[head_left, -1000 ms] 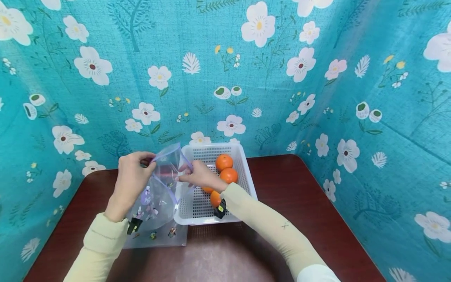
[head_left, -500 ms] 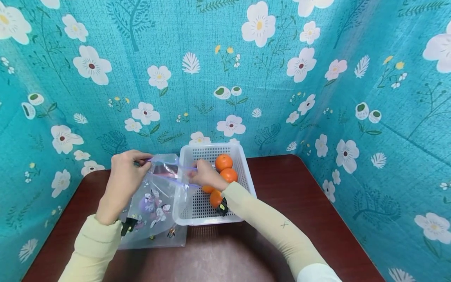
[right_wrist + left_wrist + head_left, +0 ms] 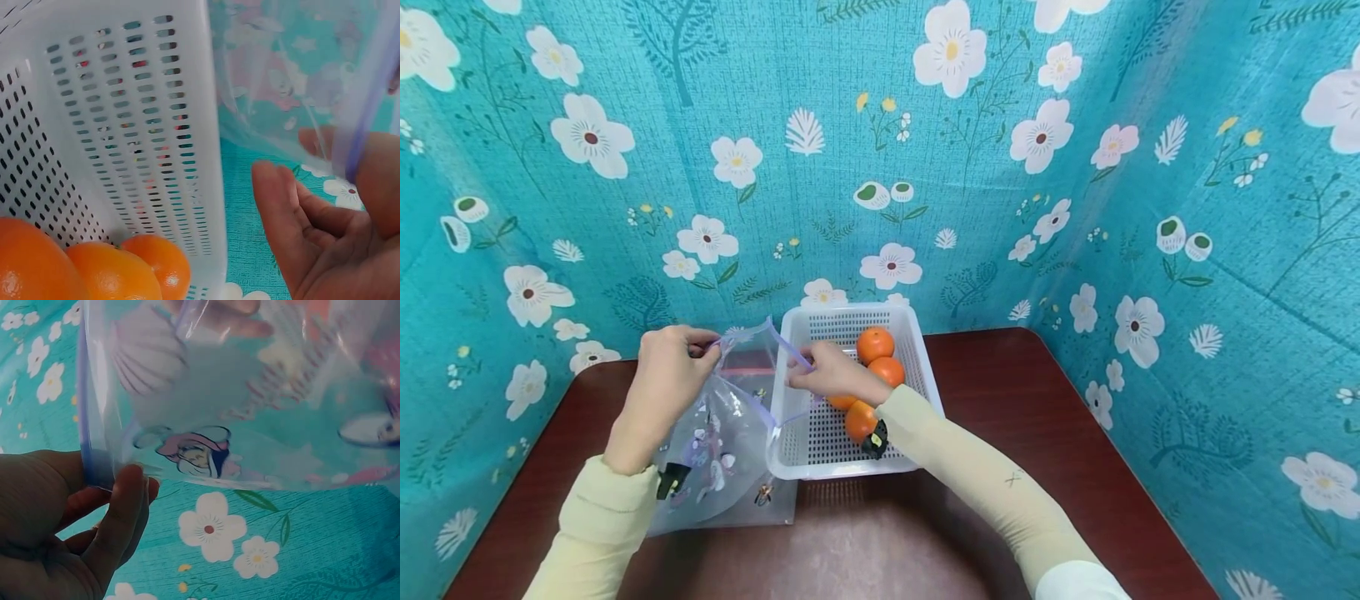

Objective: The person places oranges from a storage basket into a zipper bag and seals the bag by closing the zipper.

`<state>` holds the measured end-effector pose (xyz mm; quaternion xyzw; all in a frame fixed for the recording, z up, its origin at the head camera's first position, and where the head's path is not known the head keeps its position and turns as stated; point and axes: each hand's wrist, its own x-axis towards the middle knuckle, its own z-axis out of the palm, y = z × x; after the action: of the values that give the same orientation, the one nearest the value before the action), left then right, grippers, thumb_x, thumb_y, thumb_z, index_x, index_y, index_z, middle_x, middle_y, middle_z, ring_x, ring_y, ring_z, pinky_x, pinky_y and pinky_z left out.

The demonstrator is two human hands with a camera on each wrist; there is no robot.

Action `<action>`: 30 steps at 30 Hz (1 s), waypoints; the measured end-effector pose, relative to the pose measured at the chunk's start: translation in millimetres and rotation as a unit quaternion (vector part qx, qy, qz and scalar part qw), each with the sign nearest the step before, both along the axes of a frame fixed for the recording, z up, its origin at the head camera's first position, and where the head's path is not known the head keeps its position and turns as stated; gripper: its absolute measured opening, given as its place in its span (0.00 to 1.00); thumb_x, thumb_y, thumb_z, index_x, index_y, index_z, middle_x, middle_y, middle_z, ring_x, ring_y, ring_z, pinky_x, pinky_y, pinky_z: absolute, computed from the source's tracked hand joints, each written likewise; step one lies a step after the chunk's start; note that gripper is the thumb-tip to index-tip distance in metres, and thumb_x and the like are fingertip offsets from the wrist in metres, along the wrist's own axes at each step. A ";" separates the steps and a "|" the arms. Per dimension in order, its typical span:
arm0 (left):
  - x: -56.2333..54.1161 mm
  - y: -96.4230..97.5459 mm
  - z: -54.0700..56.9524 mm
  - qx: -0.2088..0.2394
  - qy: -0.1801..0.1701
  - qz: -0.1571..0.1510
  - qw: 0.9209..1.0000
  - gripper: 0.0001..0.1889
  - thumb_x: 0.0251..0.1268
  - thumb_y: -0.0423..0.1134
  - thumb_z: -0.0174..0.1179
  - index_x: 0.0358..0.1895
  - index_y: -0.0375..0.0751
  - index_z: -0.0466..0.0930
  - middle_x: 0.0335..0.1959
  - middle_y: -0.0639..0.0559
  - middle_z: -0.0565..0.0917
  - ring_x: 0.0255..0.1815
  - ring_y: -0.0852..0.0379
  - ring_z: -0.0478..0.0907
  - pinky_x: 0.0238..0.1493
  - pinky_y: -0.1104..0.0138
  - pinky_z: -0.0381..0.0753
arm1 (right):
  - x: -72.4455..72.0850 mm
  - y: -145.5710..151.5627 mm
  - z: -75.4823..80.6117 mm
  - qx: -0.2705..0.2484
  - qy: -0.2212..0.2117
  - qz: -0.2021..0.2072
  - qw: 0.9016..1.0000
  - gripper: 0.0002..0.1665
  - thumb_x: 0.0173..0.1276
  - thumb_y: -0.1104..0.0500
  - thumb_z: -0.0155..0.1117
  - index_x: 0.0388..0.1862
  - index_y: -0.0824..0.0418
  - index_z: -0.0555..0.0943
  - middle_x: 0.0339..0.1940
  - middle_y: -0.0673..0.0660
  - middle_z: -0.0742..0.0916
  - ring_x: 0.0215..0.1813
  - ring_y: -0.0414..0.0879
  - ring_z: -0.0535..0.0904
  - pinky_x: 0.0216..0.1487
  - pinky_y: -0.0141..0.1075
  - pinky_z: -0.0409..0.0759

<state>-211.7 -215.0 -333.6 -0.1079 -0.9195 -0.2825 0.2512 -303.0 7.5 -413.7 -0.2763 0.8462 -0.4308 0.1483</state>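
My left hand point(image 3: 662, 383) pinches the upper left corner of a clear zip bag point(image 3: 737, 454) with a purple seal and cartoon prints. In the left wrist view, thumb and fingers hold that corner beside the purple strip. The bag's mouth gapes toward the right. At its right edge is my right hand point(image 3: 835, 371), over a white slotted basket point(image 3: 850, 471). The right wrist view shows one finger through the plastic and the others outside it, extended with nothing between them. Several oranges point(image 3: 876, 343) lie in the basket, partly under my right wrist.
Another clear printed bag point(image 3: 778, 508) lies flat on the table beneath the held bag, left of the basket. The dark red-brown table point(image 3: 992, 383) extends right and front. A teal flowered curtain point(image 3: 820, 167) closes off the back and sides.
The bag's mouth narrowed half a second ago as my right hand pulled rightward, then it widened again. My left hand has shifted slightly left. The oranges and basket have stayed put.
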 end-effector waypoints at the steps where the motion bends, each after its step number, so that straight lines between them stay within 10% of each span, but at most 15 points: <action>1: -0.8 0.4 -1.0 -0.002 -0.004 0.003 1.000 0.07 0.63 0.26 0.65 0.40 0.24 0.89 0.33 0.31 0.88 0.29 0.41 0.86 0.30 0.51 0.84 | 0.8 0.1 0.8 -0.001 0.000 0.006 1.000 0.13 0.71 0.57 0.67 0.49 0.63 0.80 0.29 0.53 0.83 0.26 0.53 0.83 0.29 0.40 0.86; 14: -11.9 0.5 -12.4 -0.021 -0.016 0.008 1.000 0.06 0.63 0.26 0.65 0.38 0.23 0.89 0.32 0.30 0.88 0.29 0.39 0.85 0.31 0.48 0.84 | -0.7 23.1 24.6 0.010 -0.001 0.016 1.000 0.30 0.78 0.37 0.53 0.60 0.59 0.82 0.40 0.59 0.86 0.35 0.44 0.81 0.40 0.34 0.81; 19: -15.9 -2.4 -15.1 -0.022 -0.020 0.009 1.000 0.07 0.64 0.25 0.64 0.38 0.22 0.88 0.32 0.28 0.87 0.29 0.38 0.85 0.31 0.47 0.84 | -10.5 50.0 27.2 0.070 -0.022 0.012 0.997 0.19 0.74 0.47 0.64 0.54 0.58 0.84 0.47 0.52 0.87 0.48 0.47 0.82 0.55 0.40 0.81; 30: -24.4 -3.7 -20.5 -0.019 -0.019 0.016 1.000 0.07 0.65 0.26 0.63 0.36 0.22 0.88 0.28 0.31 0.87 0.23 0.45 0.82 0.24 0.56 0.78 | -10.1 71.7 15.2 0.318 -0.045 0.050 0.946 0.27 0.58 0.57 0.80 0.56 0.54 0.83 0.51 0.48 0.85 0.51 0.47 0.78 0.57 0.45 0.83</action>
<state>-236.2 -218.7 -354.1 -0.0925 -0.9309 -0.2633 0.2356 -313.1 79.2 -398.5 -0.2367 0.9168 -0.1437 0.2877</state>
